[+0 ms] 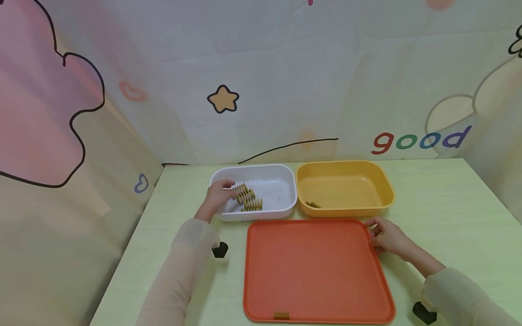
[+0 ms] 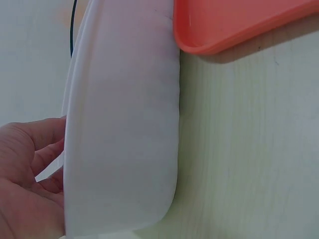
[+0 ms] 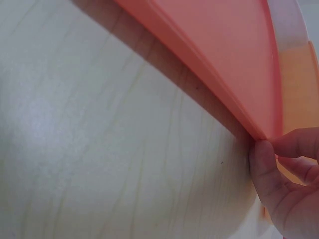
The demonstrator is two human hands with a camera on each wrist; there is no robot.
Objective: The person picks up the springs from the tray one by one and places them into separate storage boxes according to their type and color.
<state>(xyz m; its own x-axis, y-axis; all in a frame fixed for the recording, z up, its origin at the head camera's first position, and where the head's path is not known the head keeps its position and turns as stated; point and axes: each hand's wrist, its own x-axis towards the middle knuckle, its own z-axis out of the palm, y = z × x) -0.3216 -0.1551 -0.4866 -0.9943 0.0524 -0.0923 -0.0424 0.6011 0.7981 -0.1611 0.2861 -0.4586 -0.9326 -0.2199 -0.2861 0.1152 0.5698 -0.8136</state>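
Note:
My left hand (image 1: 218, 195) reaches over the left end of the white bin (image 1: 277, 190), its fingertips right at a small pile of brass-coloured coil springs (image 1: 246, 195). From the left wrist, the bin wall (image 2: 122, 129) hides the fingertips and the springs. At the far right corner of the orange tray (image 1: 318, 271), my right hand (image 1: 389, 236) pinches the rim between thumb and fingers; the right wrist view shows this hand (image 3: 289, 174) on the tray corner. One coil spring (image 1: 281, 315) lies along the tray's near edge.
Beside the white bin stands a yellow bin (image 1: 346, 194) with a few small brass-coloured pieces (image 1: 313, 205) in its near left corner. Both bins stand just behind the tray on a pale green table (image 1: 448, 213). A printed cloth backdrop (image 1: 285, 90) rises behind the table.

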